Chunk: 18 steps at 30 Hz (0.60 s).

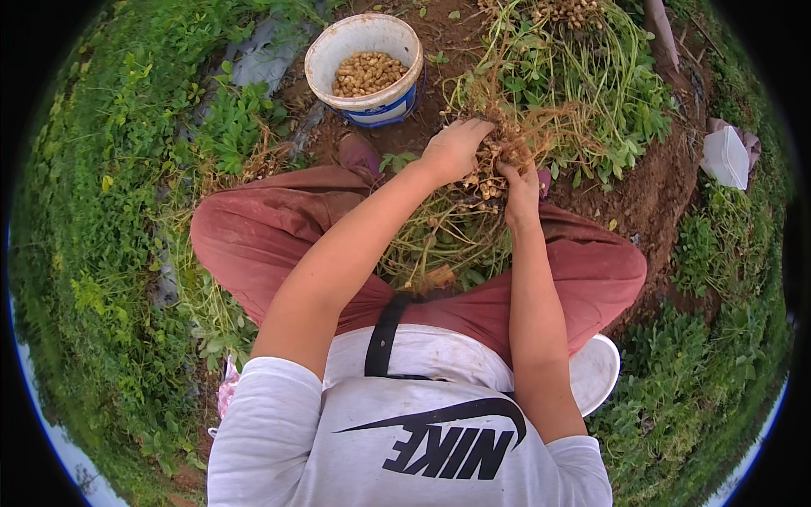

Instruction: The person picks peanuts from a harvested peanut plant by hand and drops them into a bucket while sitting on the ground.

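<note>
My right hand (523, 193) grips a bunch of uprooted peanut plants (491, 187) by its root end, with the thumb pressed against the tangle. At the left side of the same bunch, my left hand (455, 149) has its fingers curled in among the brown roots (516, 149) and pods; the fingertips are partly hidden. Several pale peanut pods (488, 189) hang below the roots, between the two hands. The green stems (437, 237) of the bunch trail down between my bent legs.
A white and blue bucket (364, 101), partly filled with loose peanuts (369, 75), stands ahead to the left. Ahead to the right lies a heap of peanut plants (570, 82). A translucent plastic container (726, 157) is farther right. Beside my right hip shows a white rounded rim (595, 374).
</note>
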{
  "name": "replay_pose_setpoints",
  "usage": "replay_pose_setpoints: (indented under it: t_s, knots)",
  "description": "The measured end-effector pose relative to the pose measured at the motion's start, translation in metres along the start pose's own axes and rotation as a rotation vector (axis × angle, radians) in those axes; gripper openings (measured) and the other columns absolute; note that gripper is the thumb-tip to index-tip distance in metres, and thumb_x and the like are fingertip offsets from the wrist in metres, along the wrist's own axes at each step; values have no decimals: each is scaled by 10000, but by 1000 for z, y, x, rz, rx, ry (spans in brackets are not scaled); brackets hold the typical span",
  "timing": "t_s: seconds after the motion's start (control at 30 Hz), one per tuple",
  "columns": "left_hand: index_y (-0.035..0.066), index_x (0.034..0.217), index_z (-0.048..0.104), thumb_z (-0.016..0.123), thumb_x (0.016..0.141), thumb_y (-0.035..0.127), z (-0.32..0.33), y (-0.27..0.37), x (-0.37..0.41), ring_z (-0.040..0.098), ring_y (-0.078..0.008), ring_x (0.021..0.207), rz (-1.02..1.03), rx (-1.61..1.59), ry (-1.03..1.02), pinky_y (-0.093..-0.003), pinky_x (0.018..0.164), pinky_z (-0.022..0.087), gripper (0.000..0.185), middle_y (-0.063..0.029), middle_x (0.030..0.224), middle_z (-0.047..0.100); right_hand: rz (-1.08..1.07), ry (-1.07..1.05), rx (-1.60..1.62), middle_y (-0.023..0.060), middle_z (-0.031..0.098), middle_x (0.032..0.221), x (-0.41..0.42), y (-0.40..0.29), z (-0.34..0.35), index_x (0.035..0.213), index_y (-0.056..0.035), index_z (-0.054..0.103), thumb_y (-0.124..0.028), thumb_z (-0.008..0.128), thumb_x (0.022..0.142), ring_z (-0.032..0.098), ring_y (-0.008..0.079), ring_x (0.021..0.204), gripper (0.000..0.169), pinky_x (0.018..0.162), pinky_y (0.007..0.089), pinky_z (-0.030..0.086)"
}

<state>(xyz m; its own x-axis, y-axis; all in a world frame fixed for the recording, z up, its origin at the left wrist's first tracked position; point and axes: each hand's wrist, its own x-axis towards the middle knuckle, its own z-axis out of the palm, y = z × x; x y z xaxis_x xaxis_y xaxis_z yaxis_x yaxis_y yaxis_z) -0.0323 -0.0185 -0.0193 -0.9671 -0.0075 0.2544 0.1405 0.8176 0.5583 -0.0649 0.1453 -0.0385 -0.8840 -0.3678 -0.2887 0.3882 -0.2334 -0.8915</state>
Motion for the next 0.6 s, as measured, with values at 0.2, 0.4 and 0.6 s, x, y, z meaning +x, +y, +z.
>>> replay_pose_setpoints:
  t_s: [0.2, 0.4, 0.6]
  knots:
    - [102, 1157, 587, 640, 731, 25, 4, 5, -9, 593, -311, 1000, 89, 201, -89, -407, 790, 525, 437, -88, 1103, 563, -5, -11, -50, 76, 556, 1258, 1, 3, -2, 1370, -19, 432, 36, 564, 849, 540, 184, 1126, 540, 985, 317, 409]
    - [64, 1078, 569, 648, 747, 92, 6, 9, -24, 588, -306, 1000, 92, 327, -74, -400, 762, 533, 341, -92, 1063, 581, 12, 6, -15, 83, 551, 1261, 0, 6, -5, 1382, -8, 418, 37, 557, 863, 542, 181, 1107, 539, 966, 311, 418]
    - [-5, 1094, 501, 636, 789, 111, 14, 10, -25, 597, -362, 978, -218, 87, -37, -455, 760, 511, 352, -191, 1031, 609, -13, -67, -15, 82, 564, 1242, 5, 10, -9, 1391, -3, 412, 36, 557, 866, 554, 178, 1088, 546, 950, 312, 430]
